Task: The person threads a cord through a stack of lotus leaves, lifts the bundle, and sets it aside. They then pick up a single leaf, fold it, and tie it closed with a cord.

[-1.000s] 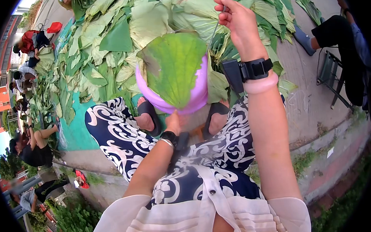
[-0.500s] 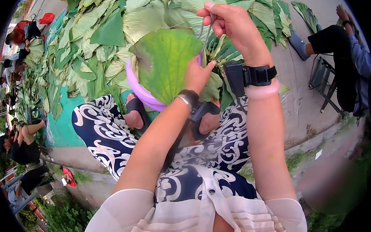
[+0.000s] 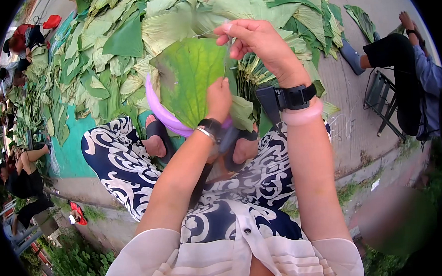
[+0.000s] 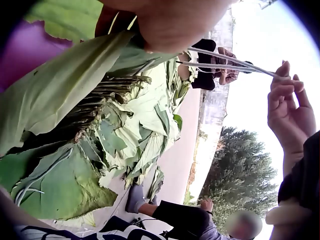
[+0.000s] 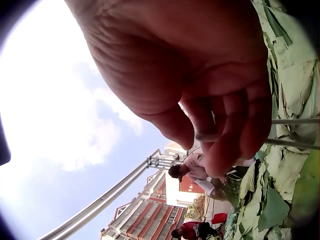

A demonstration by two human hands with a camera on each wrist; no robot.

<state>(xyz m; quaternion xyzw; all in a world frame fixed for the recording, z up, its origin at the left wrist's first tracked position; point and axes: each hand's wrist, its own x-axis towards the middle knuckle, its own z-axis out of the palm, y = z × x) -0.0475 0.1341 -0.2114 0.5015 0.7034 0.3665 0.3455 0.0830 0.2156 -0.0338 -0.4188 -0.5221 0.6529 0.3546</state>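
In the head view a stack of lotus leaves (image 3: 187, 75), a broad green one on top, lies over a purple basin (image 3: 158, 104) between the feet. My left hand (image 3: 220, 99) has its fingers curled at the stack's near right side, gripping the leaves. The brown cut edges (image 4: 102, 105) of the stacked leaves show below it in the left wrist view. My right hand (image 3: 263, 43) is raised beyond and to the right, pinching a pale string (image 5: 207, 137) between thumb and fingers. Two taut strands (image 4: 225, 67) of it run from the stack up to that hand.
A large heap of pale green leaves (image 3: 170, 28) covers the ground ahead, partly on a green sheet (image 3: 76, 150). At right a person in dark trousers (image 3: 401, 53) sits beside a folding stool (image 3: 381, 97). Several people sit at far left. A low kerb (image 3: 348, 179) runs behind.
My left hand rose from the basin's near rim to the stack's right side, and its fingers have since curled in. My right hand moved left and lower, still holding the string.
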